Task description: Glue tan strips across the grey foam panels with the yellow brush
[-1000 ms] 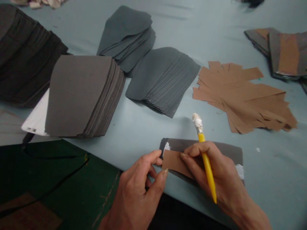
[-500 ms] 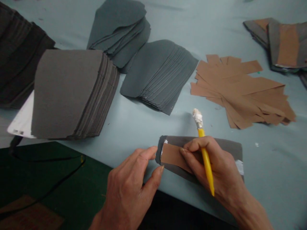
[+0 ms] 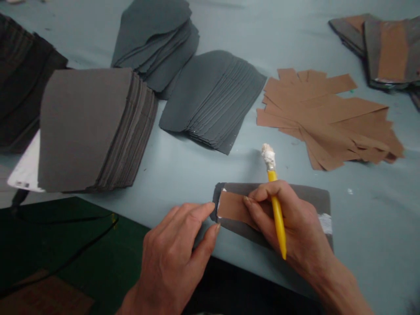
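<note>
Right grip (image 3: 285, 218) closed on a yellow-handled tool (image 3: 278, 218); left grip (image 3: 170, 258) half open, holding nothing.
The left thumb and fingers spread around the left end of a dark grey shaped piece (image 3: 305, 197) on the pale blue worktop (image 3: 370, 210). The right fingertips (image 3: 246, 200) press a brown strip (image 3: 232, 208) lying across that piece, and the tool's white-crusted tip (image 3: 268, 155) points away. Beyond lie a fan of loose brown strips (image 3: 324, 118), stacked grey pieces (image 3: 85, 127) and stacked slate-grey pieces (image 3: 203, 96), with brown-striped grey pieces (image 3: 390, 52) farthest right.
</note>
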Demonstrator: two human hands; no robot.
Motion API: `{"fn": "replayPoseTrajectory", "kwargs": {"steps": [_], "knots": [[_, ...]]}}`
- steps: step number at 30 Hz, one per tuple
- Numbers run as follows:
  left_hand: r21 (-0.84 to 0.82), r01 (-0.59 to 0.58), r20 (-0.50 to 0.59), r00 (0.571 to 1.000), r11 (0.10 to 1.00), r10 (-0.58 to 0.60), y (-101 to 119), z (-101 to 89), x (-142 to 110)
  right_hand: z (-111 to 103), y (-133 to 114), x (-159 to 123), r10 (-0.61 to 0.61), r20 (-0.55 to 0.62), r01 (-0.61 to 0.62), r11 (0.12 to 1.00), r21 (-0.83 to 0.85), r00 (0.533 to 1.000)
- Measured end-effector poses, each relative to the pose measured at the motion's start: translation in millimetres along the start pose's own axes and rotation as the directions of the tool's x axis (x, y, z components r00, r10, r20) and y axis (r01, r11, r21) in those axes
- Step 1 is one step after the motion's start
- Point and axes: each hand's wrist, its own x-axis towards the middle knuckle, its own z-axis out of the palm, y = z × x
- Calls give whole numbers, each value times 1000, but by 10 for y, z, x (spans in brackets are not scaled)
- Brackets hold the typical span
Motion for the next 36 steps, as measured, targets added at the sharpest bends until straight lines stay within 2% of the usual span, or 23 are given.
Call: {"fn": "replayPoseTrajectory", "kwargs": {"steps": [13,19,25,36], "knots": [[2,-123,40,992,992,123,-45,-19,-9,9,-16,-7,53,6,-53,999,12,999],[33,-124,69,990,992,121,-20,-25,27,1,-31,-7,77,22,-78,997,20,997],[82,-139,114,985,987,130,-9,-15,71,6,-26,-8,53,14,-53,999,11,999],[153,-111,112,989,982,95,34,45,123,19,-43,17,37,-6,-37,999,-15,999]]}}
